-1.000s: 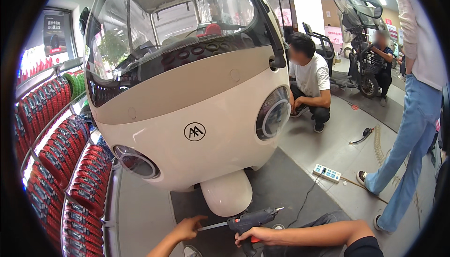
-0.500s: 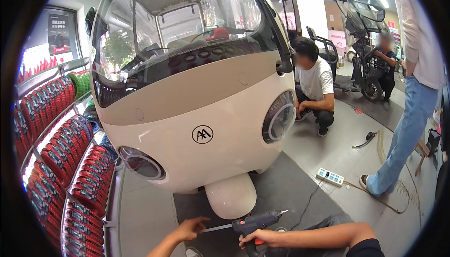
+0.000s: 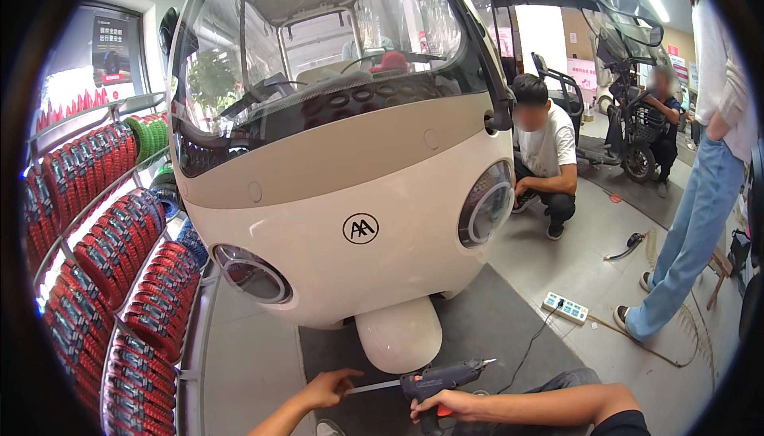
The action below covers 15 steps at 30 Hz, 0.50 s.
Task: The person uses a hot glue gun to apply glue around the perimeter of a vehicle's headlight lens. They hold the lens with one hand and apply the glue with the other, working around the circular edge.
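My right hand (image 3: 447,404) is wrapped round the handle of a dark grey glue gun (image 3: 446,376) with an orange-red trigger. Its metal nozzle points right. A long pale glue stick (image 3: 374,387) runs out of the back end of the gun. The far end of that stick is between the fingers of my left hand (image 3: 328,389). Just beyond the gun is the rounded cream front mudguard (image 3: 400,336) of a small cream enclosed vehicle (image 3: 318,265). The gun looks close to the mudguard; whether they touch I cannot tell.
Racks of red-wrapped tyres (image 3: 163,301) line the left side. A white power strip (image 3: 566,307) lies on the floor to the right, with a black cord (image 3: 521,360) plugged in. One person (image 3: 547,149) crouches beside the vehicle; another in blue jeans (image 3: 686,229) stands at right.
The whole view has shifted slightly, with the vehicle now a little farther right. My hands keep their places on the glue gun and the glue stick.
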### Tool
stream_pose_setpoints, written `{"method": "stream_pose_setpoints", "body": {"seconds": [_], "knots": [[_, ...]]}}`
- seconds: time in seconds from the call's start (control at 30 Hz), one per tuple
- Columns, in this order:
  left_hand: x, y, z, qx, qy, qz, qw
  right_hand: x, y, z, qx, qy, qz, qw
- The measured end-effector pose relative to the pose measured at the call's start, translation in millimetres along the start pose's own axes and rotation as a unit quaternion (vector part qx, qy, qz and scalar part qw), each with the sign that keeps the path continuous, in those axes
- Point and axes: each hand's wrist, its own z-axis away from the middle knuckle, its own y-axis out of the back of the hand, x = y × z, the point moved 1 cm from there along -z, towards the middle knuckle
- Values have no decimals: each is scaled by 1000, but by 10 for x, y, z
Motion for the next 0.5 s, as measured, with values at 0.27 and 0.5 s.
{"method": "stream_pose_setpoints", "body": {"seconds": [0.27, 0.5], "knots": [[-70, 60, 22, -4, 3, 58, 998, -35, -17, 18, 7, -4, 1, 1000], [-36, 91, 52, 0, -4, 47, 999, -21, 1, 4, 10, -10, 2, 1000]]}}
